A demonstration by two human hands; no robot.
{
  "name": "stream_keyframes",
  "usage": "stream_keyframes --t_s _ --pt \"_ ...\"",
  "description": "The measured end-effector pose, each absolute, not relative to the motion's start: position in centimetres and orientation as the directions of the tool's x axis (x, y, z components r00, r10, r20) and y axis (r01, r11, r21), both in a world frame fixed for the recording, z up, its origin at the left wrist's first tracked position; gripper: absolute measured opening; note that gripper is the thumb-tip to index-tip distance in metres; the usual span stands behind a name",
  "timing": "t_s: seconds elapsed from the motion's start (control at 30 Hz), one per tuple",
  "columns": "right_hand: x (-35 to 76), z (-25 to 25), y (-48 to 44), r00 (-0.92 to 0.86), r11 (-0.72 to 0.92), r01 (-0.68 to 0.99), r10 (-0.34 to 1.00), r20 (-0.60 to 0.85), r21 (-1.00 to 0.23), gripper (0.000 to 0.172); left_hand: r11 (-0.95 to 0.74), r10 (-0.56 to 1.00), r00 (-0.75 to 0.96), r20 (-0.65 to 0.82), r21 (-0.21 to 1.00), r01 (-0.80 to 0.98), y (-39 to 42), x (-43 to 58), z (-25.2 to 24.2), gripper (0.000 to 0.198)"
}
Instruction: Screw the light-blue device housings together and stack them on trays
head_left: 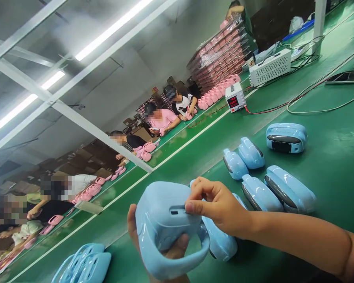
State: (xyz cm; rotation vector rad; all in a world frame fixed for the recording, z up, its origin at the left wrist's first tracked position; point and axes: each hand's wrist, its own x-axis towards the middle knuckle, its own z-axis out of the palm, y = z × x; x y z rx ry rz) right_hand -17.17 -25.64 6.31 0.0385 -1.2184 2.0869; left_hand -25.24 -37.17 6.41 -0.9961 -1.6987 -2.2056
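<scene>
My left hand [176, 249] grips a glossy light-blue plastic housing with a loop handle [162, 204] from beneath and behind. Fingers show at its left side and through the handle opening. A recessed slot with a small dark rectangular opening faces up on the housing. At the right end of that slot, the thumb and forefinger of my right hand [216, 204] are pinched together. Whatever lies between those fingertips is too small or hidden to make out. Behind my right hand, another blue unit [222, 243] lies on the green table [327, 157], partly covered.
Several blue units with dark front panels [286, 137] lie to the right. Blue shells [88, 263] are stacked at lower left. A power supply [235, 98], a white box [271, 67], cables and a phone [346, 77] sit farther back. Across the line, people handle pink units [88, 192].
</scene>
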Motion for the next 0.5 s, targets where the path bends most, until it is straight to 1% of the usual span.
stream_keyframes --t_s 0.13,0.23,0.3,0.4,0.5 --pt "-17.4 5.8 -26.0 -0.695 -0.263 -0.634 0.607 0.386 -0.727 0.034 -0.349 0.274 -0.75 0.603 0.789 0.506 -37.2 -24.3 6.7 0.095" --pt "-17.3 5.6 -26.1 -0.644 -0.157 -0.645 0.639 0.421 -0.748 0.029 -0.315 0.288 -0.799 0.527 0.841 0.441 -37.2 -23.9 6.7 0.099" --pt "-17.2 5.4 -26.3 -0.606 -0.078 -0.651 0.652 0.455 -0.755 0.023 -0.295 0.268 -0.832 0.485 0.864 0.409 -37.3 -23.8 6.6 0.101" --pt "-17.0 5.2 -26.4 -0.565 0.02 -0.665 0.64 0.52 -0.747 0.016 -0.285 0.301 -0.855 0.423 0.895 0.343 -37.4 -23.7 6.6 0.103" --pt "-16.9 5.3 -26.5 -0.595 0.054 -0.625 0.612 0.521 -0.778 0.019 -0.33 0.316 -0.858 0.405 0.895 0.301 -37.5 -23.7 6.7 0.102"
